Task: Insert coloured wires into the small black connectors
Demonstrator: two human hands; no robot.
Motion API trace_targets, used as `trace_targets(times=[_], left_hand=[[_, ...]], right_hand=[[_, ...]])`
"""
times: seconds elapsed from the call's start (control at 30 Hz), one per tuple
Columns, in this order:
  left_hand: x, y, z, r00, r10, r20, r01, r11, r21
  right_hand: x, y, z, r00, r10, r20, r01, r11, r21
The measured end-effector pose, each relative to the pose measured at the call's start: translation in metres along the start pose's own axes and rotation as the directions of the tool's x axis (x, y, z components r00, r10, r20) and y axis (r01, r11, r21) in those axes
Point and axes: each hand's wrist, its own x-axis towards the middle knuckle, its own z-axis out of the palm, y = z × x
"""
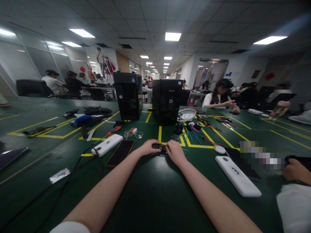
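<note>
A small dark flat piece that looks like a circuit board (162,149) lies on the green table in front of me. My left hand (150,147) grips its left end, thumb and fingers closed around the edge. On the other end, my right hand (175,151) has its fingers bent and pressed onto the board's right side. The fingers cover both ends, and fine detail is too small to make out. A thin green wire (185,149) shows just right of my right hand. Close to my left forearm lies a phone (120,152) with an orange edge.
Two black computer towers (130,94) stand ahead. Right of them are loose coloured wires (193,132) and a white basket (186,115). White power banks (107,145) flank my arms; eyeglasses (139,134) and a red-handled screwdriver (114,130) lie left. Another person's hand (297,171) is at far right.
</note>
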Motion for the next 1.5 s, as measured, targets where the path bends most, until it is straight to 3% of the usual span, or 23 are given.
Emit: trace_targets(times=[0.17, 0.4, 0.57, 0.67, 0.77, 0.93, 1.0, 1.23, 1.5], left_hand=[[0.000, -0.001, 0.000, 1.000, -0.013, 0.006, 0.013, 1.000, 0.004], [0.000, -0.003, 0.001, 1.000, -0.015, 0.000, 0.015, 1.000, 0.007], [-0.001, -0.004, 0.003, 1.000, -0.009, -0.016, 0.010, 1.000, 0.015], [-0.002, -0.005, 0.007, 0.996, -0.038, -0.085, 0.040, 0.999, 0.021], [-0.002, -0.007, 0.010, 0.987, -0.046, -0.152, 0.050, 0.998, 0.023], [-0.001, -0.008, 0.011, 0.989, -0.034, -0.145, 0.040, 0.998, 0.043], [-0.001, -0.007, 0.010, 0.989, -0.031, -0.148, 0.038, 0.998, 0.049], [-0.004, -0.005, 0.008, 0.995, -0.007, -0.099, 0.016, 0.996, 0.088], [-0.001, 0.013, 0.011, 0.997, 0.080, 0.004, -0.080, 0.994, 0.076]], right_hand=[[0.001, -0.001, -0.001, 1.000, 0.006, -0.017, -0.006, 1.000, 0.030], [0.001, 0.005, 0.000, 0.983, 0.145, -0.109, -0.124, 0.976, 0.179], [0.001, 0.002, -0.004, 0.991, 0.096, -0.097, -0.078, 0.981, 0.176], [0.000, -0.005, -0.009, 0.996, 0.051, -0.067, -0.037, 0.980, 0.198], [-0.001, -0.013, -0.011, 0.999, -0.040, -0.009, 0.041, 0.968, 0.247], [-0.005, -0.025, -0.008, 0.979, -0.201, 0.042, 0.178, 0.931, 0.317], [-0.005, -0.025, -0.008, 0.983, -0.181, 0.033, 0.162, 0.936, 0.312], [-0.003, -0.015, -0.010, 0.995, 0.058, -0.076, -0.039, 0.971, 0.234], [-0.005, -0.025, -0.010, 0.997, 0.046, -0.058, -0.034, 0.980, 0.194]])
